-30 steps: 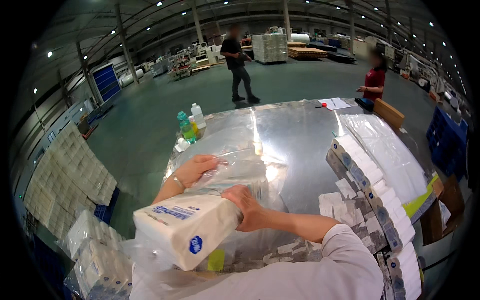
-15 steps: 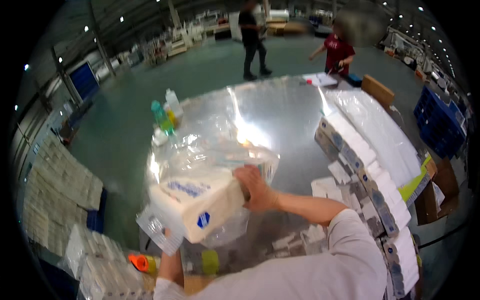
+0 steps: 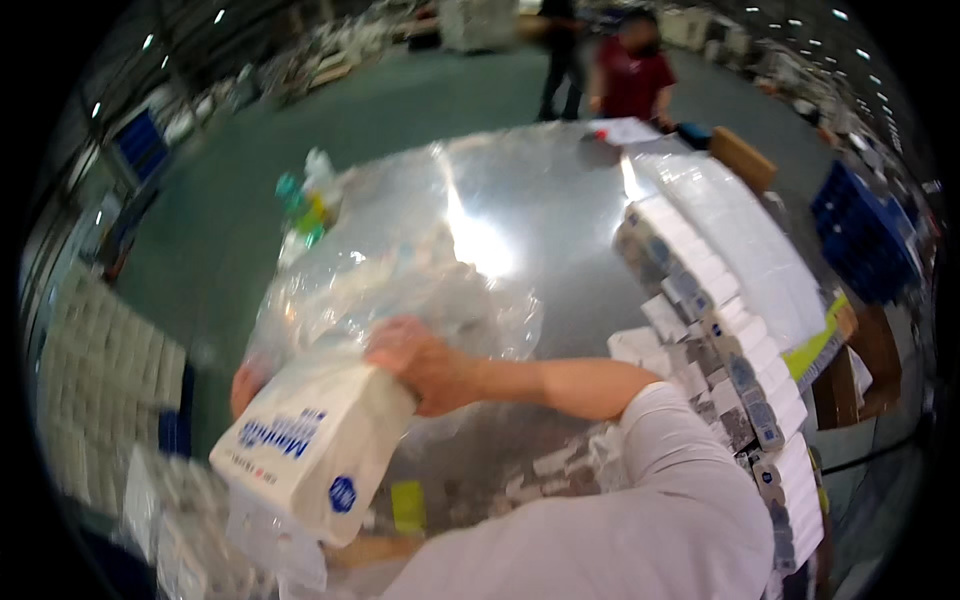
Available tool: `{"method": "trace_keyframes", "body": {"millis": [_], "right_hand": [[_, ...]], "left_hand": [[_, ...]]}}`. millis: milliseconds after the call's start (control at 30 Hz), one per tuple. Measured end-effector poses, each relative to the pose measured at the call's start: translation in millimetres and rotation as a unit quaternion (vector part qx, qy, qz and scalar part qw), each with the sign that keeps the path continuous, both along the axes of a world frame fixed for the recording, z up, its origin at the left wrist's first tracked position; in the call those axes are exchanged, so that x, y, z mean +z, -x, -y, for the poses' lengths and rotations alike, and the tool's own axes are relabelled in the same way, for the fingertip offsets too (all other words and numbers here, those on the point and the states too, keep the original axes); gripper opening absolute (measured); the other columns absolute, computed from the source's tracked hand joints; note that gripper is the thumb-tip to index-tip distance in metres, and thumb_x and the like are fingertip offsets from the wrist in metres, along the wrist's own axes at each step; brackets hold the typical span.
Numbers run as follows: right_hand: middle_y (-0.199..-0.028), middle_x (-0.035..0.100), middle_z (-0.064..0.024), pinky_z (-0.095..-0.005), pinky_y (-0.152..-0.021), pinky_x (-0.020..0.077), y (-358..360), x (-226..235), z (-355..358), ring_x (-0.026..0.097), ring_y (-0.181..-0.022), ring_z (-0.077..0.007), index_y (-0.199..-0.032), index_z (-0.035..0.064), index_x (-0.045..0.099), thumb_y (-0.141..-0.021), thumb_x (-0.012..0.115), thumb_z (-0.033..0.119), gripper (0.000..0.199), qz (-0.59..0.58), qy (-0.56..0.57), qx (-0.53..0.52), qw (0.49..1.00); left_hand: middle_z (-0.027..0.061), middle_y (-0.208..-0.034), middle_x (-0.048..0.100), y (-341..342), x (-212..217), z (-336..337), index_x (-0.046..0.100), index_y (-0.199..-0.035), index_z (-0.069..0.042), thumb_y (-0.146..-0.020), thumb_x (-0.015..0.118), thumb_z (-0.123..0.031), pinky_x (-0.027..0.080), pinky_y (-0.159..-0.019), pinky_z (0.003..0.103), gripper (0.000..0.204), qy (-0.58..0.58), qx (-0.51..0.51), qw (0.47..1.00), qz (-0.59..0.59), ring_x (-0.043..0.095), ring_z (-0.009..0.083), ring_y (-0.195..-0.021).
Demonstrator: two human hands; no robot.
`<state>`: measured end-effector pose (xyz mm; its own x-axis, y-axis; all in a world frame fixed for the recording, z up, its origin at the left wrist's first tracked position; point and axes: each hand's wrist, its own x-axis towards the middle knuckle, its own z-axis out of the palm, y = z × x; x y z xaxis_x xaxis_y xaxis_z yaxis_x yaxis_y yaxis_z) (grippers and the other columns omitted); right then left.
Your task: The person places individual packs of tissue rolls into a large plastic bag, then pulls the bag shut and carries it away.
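Note:
A bulky white tissue pack [image 3: 340, 440] with blue print is tilted at the near left of the metal table [image 3: 560, 200]. My right hand [image 3: 420, 365] is closed on its upper right edge, the fingers bent over the far side. At the pack's far left side, part of my left hand [image 3: 246, 385] shows, curled against it; the rest is hidden behind the pack. Crumpled clear plastic film [image 3: 390, 280] spreads over the table just beyond the pack. A clear plastic flap with a hole [image 3: 280, 540] hangs from its near end.
Bottles [image 3: 305, 205] stand at the table's far left edge. A row of white packs [image 3: 740, 340] lines the right side, beside flat plastic sheets [image 3: 740, 250]. Loose small packs [image 3: 680, 350] lie near it. Stacked packs [image 3: 95, 400] stand left; two people [image 3: 630, 80] are beyond the table.
The tissue pack has moved left and nearer, tipping further. My left hand has gone from under its near end to its far left side. The person in red has moved closer to the table.

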<state>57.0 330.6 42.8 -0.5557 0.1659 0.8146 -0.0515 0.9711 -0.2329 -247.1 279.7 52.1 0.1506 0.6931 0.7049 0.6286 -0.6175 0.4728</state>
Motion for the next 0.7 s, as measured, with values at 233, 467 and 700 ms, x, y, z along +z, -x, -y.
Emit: {"method": "trace_keyframes", "body": {"millis": [233,467,700], "right_hand": [[-0.116,0.043,-0.0168,-0.0479,-0.096,0.0210,-5.1,17.4,-85.8,0.038,-0.111,-0.0341,-0.120,0.0003,0.038,-0.059,0.067,0.018,0.069,0.146,-0.109,-0.166,0.969],[-0.115,0.046,-0.0172,-0.0470,-0.093,0.0252,20.8,21.3,-148.9,0.038,-0.112,-0.0324,-0.125,0.0026,0.037,-0.066,0.057,0.018,0.064,0.292,-0.067,-0.247,0.922],[-0.117,0.046,-0.0162,-0.0465,-0.090,0.0329,95.1,5.8,-192.8,0.043,-0.110,-0.0300,-0.125,0.0074,0.038,-0.065,0.060,0.021,0.065,0.249,-0.100,-0.254,0.929]], "left_hand": [[0.0000,-0.073,0.053,-11.6,61.7,-5.9,0.059,-0.088,0.001,-0.089,0.045,-0.017,0.039,-0.058,0.021,0.023,0.139,-0.022,0.900,0.413,0.050,0.0096,-0.064],[0.0097,-0.062,0.046,-67.8,77.3,-1.8,0.055,-0.077,0.004,-0.080,0.047,-0.006,0.034,-0.052,0.028,0.013,-0.049,0.099,0.994,0.005,0.043,0.0180,-0.055],[0.0080,-0.057,0.043,-117.2,32.8,23.6,0.056,-0.072,-0.002,-0.079,0.048,-0.008,0.031,-0.045,0.031,0.013,-0.153,0.049,0.984,0.080,0.041,0.0219,-0.048]]}}
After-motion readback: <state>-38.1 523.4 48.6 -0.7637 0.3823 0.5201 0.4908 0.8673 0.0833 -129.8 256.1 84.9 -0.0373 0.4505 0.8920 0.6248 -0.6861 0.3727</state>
